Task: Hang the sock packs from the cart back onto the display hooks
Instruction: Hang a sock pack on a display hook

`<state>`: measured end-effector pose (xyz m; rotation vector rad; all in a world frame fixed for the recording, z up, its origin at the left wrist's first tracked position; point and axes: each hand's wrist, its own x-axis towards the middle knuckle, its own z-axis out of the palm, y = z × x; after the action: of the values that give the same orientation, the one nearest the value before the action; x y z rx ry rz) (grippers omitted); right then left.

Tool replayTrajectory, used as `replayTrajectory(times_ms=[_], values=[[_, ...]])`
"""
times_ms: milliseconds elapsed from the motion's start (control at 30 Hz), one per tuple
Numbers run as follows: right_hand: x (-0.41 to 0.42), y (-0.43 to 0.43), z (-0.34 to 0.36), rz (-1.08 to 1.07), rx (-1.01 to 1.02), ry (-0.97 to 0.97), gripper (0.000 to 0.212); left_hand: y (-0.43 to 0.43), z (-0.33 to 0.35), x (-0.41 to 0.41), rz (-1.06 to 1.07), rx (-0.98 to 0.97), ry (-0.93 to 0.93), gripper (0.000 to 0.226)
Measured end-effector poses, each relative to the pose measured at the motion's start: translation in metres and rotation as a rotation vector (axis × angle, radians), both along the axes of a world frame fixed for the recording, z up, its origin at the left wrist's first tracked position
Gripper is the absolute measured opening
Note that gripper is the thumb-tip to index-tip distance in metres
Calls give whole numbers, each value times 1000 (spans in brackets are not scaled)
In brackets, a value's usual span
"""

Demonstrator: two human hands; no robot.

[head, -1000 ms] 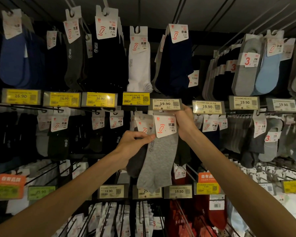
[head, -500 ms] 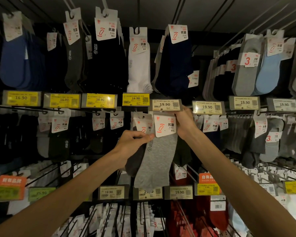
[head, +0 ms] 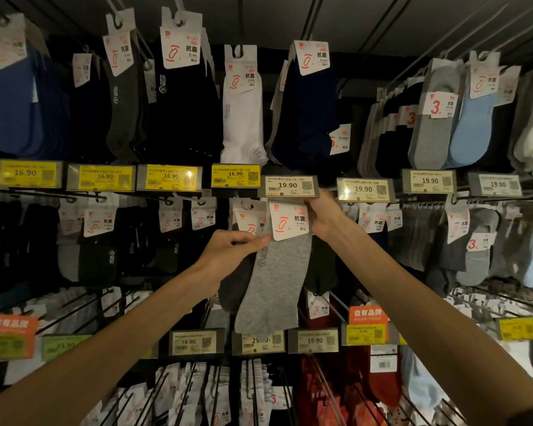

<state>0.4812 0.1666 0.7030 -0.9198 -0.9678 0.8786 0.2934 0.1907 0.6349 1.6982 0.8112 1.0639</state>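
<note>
Socks (head: 242,124) crowd dim rack (head: 13,189) where left hand (head: 225,253), right hand (head: 323,219) pinch grey pack (head: 277,278).

Both arms reach up at the sock wall. The left hand (head: 228,253) pinches the left edge of a grey sock pack (head: 274,278), just under its white header card (head: 288,221). The right hand (head: 322,218) grips the card's right side, right beneath a 19.90 price tag (head: 288,186). Behind the left hand hangs a darker sock pack (head: 236,284). Left of and above both hands runs a row of yellow 16.90 tags (head: 170,177).

Matt grey knit sock pack (head: 274,281), paper header
</note>
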Motion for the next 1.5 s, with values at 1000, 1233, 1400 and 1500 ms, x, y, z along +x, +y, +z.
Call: replayTrajectory(times_ms=[1000,1233,1400,1500], values=[[-6,-7,-101,-613,382,-1215,51,26,-27,2,120,-4,-36,20],[-7,-5,-110,-769,249,-1615,64,28,-30,-19,347,188,-133,10],[-6,15,-107,-765,138,-1716,66,17,-27,-46,346,287,-128,14],[-4,39,-104,-774,48,-1725,66,5,-36,-56,286,240,-92,12]])
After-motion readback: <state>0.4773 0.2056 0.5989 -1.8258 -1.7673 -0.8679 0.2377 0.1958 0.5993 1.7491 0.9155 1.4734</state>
